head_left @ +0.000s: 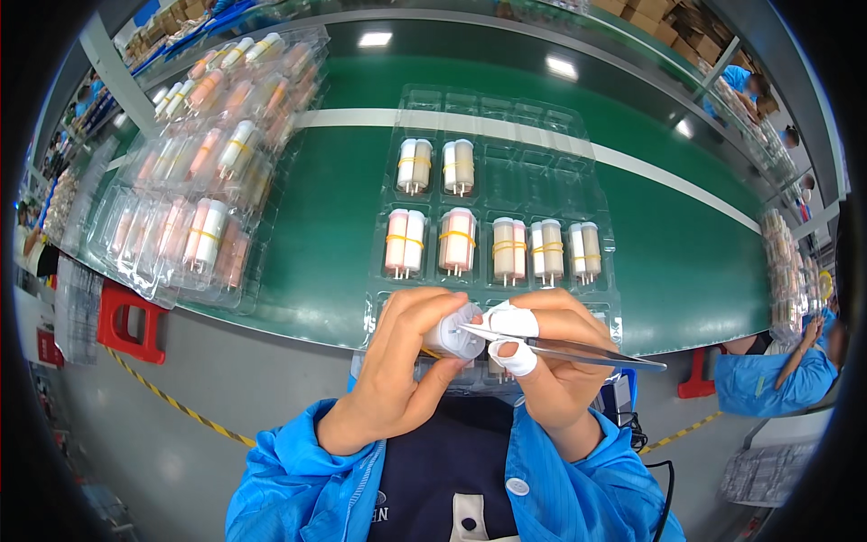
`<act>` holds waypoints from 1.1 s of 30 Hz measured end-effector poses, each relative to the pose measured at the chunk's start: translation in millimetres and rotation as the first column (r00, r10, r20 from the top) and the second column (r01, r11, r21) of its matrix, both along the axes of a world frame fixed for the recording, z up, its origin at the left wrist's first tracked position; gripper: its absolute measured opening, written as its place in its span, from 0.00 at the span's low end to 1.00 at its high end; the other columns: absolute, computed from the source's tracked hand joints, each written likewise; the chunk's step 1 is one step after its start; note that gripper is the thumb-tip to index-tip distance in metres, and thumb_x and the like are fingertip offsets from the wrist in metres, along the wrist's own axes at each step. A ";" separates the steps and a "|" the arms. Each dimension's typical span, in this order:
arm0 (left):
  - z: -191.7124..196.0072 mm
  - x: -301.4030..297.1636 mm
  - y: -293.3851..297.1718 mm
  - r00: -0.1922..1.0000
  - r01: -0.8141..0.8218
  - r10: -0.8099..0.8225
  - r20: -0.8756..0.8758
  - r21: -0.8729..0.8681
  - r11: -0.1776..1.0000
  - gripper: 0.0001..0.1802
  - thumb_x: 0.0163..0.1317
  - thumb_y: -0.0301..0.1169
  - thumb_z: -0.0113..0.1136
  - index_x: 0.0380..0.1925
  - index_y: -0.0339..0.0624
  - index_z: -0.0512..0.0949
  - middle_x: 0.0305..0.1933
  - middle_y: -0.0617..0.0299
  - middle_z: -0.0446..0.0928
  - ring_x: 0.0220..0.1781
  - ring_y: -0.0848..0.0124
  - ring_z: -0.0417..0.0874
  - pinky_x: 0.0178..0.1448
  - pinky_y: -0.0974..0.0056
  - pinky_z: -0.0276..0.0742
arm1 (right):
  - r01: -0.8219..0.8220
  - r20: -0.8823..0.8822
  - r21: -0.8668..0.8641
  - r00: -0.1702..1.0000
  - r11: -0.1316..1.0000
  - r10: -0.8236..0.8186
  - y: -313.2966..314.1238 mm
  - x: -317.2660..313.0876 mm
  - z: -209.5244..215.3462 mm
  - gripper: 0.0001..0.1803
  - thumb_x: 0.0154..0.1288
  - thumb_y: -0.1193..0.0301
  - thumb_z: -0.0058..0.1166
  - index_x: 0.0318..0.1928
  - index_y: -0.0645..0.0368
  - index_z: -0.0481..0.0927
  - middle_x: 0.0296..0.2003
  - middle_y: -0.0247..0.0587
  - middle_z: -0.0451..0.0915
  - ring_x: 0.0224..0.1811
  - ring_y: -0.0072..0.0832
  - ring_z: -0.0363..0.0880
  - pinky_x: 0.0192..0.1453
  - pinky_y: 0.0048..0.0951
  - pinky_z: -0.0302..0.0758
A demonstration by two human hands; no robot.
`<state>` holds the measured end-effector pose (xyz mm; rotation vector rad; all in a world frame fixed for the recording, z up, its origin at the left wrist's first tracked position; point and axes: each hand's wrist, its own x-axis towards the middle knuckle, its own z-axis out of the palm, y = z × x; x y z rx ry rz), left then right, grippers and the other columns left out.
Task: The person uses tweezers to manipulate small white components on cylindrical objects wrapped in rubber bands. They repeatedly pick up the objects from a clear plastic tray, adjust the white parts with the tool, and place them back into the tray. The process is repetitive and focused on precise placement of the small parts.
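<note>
Seven banded cylinder pairs [456, 240] fill the clear tray [506, 108]; left hand [406, 361] fingers grasp another, right hand [551, 361] tweezers [587, 350].

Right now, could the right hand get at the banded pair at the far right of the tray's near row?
Probably yes, but not freely: the right hand grips metal tweezers. The banded pair lies uncovered in the clear tray just beyond it.

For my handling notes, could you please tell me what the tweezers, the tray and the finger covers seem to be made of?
Tweezers: probably polished metal; thin, silvery, with a bright glint along the blades.
Tray: apparently thin clear moulded plastic; the green belt shows through its glossy pockets.
Finger covers on the right hand: likely rubber or latex; white, matte, snug on the fingertips, though the look leaves this open.
</note>
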<state>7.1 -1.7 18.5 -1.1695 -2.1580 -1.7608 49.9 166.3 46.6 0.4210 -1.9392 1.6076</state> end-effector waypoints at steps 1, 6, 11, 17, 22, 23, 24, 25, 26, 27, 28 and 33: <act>0.5 -0.2 0.0 1.000 -0.003 0.003 -0.009 -0.004 1.000 0.32 0.46 0.15 0.62 0.55 0.32 0.67 0.50 0.43 0.70 0.50 0.49 0.73 0.53 0.55 0.69 | 0.000 -0.003 0.013 1.000 1.000 0.000 0.0 -0.3 0.0 0.12 0.53 0.80 0.63 0.40 0.67 0.82 0.36 0.51 0.81 0.35 0.28 0.82 0.36 0.25 0.77; 1.8 -0.7 0.3 0.999 -0.015 0.014 -0.035 -0.022 1.000 0.32 0.45 0.15 0.63 0.55 0.32 0.67 0.50 0.43 0.70 0.49 0.48 0.73 0.52 0.55 0.70 | -0.013 0.009 0.003 1.000 1.000 0.013 0.1 -1.4 -1.6 0.12 0.54 0.80 0.62 0.40 0.68 0.82 0.37 0.51 0.82 0.35 0.29 0.82 0.37 0.25 0.78; 1.0 -1.2 -0.3 0.999 -0.024 0.023 -0.035 -0.037 0.999 0.32 0.45 0.15 0.63 0.55 0.32 0.67 0.50 0.43 0.70 0.48 0.49 0.73 0.52 0.55 0.70 | -0.015 0.090 -0.071 0.996 0.997 0.021 -2.3 1.6 -1.6 0.12 0.54 0.80 0.62 0.41 0.68 0.82 0.37 0.51 0.81 0.36 0.29 0.82 0.37 0.25 0.78; 0.6 -2.0 -0.5 0.999 -0.030 0.028 -0.044 -0.047 0.998 0.33 0.44 0.15 0.63 0.55 0.32 0.68 0.50 0.43 0.70 0.48 0.49 0.73 0.52 0.55 0.70 | -0.011 0.096 -0.068 0.995 0.998 0.018 -3.2 0.9 -1.4 0.11 0.55 0.80 0.62 0.40 0.68 0.82 0.37 0.51 0.81 0.35 0.29 0.82 0.36 0.25 0.78; 0.2 -2.4 -1.2 0.999 -0.031 0.029 -0.038 -0.056 0.998 0.32 0.44 0.15 0.63 0.54 0.32 0.68 0.50 0.43 0.70 0.48 0.49 0.73 0.52 0.55 0.70 | -0.013 0.092 -0.051 0.996 0.999 0.018 -2.0 -0.4 -3.3 0.11 0.55 0.80 0.62 0.40 0.67 0.82 0.36 0.50 0.81 0.34 0.29 0.81 0.35 0.25 0.77; 0.2 -2.5 -1.4 0.999 -0.029 0.027 -0.041 -0.053 0.998 0.32 0.44 0.15 0.63 0.54 0.32 0.68 0.50 0.43 0.70 0.48 0.49 0.73 0.52 0.55 0.70 | -0.014 0.091 -0.067 0.996 0.998 0.021 -2.1 -0.3 -3.8 0.11 0.55 0.80 0.62 0.40 0.67 0.82 0.36 0.51 0.81 0.34 0.29 0.81 0.35 0.25 0.77; 0.1 -2.8 -1.6 0.999 -0.028 0.025 -0.043 -0.050 0.998 0.32 0.44 0.15 0.63 0.54 0.32 0.68 0.50 0.43 0.70 0.48 0.49 0.73 0.52 0.55 0.70 | -0.016 0.090 -0.084 0.996 0.996 0.023 -2.4 0.1 -4.4 0.11 0.55 0.80 0.62 0.40 0.67 0.82 0.36 0.51 0.81 0.34 0.29 0.81 0.35 0.25 0.77; 0.2 -3.1 -1.7 0.999 -0.026 0.024 -0.045 -0.047 0.999 0.32 0.44 0.15 0.63 0.54 0.32 0.68 0.50 0.43 0.70 0.48 0.49 0.73 0.52 0.55 0.70 | -0.017 0.089 -0.100 0.996 0.995 0.026 -2.6 0.4 -4.9 0.11 0.55 0.79 0.62 0.40 0.67 0.82 0.36 0.51 0.81 0.34 0.29 0.81 0.35 0.25 0.77; 0.9 -3.2 -1.8 0.999 -0.025 0.023 -0.046 -0.046 0.999 0.32 0.44 0.15 0.63 0.54 0.32 0.68 0.50 0.43 0.70 0.48 0.49 0.73 0.52 0.55 0.70 | -0.019 0.089 -0.108 0.996 0.994 0.029 -2.8 0.6 -5.1 0.11 0.55 0.79 0.62 0.40 0.67 0.82 0.36 0.51 0.81 0.34 0.28 0.81 0.35 0.25 0.77; 1.9 -3.5 -1.6 0.999 -0.024 0.022 -0.048 -0.045 0.999 0.32 0.44 0.15 0.63 0.54 0.32 0.68 0.50 0.43 0.70 0.48 0.49 0.73 0.51 0.55 0.70 | -0.021 0.088 -0.117 0.996 0.993 0.031 -3.0 0.5 -5.5 0.11 0.55 0.79 0.62 0.40 0.67 0.82 0.36 0.51 0.81 0.34 0.28 0.81 0.34 0.25 0.77; 2.4 -3.7 -1.6 0.999 -0.022 0.020 -0.050 -0.044 0.999 0.32 0.44 0.15 0.62 0.54 0.32 0.68 0.50 0.43 0.70 0.48 0.49 0.73 0.51 0.55 0.70 | -0.022 0.088 -0.125 0.996 0.992 0.033 -3.2 0.3 -5.6 0.10 0.56 0.79 0.62 0.40 0.67 0.82 0.36 0.51 0.81 0.34 0.28 0.81 0.34 0.25 0.77; 1.9 -3.4 -1.2 0.998 -0.037 0.034 -0.054 -0.047 0.998 0.33 0.43 0.15 0.63 0.54 0.32 0.68 0.50 0.44 0.70 0.47 0.49 0.74 0.51 0.55 0.71 | -0.025 0.088 -0.103 0.996 0.994 0.034 -3.3 -1.0 -3.9 0.10 0.56 0.79 0.62 0.40 0.67 0.82 0.37 0.50 0.81 0.34 0.26 0.81 0.34 0.24 0.78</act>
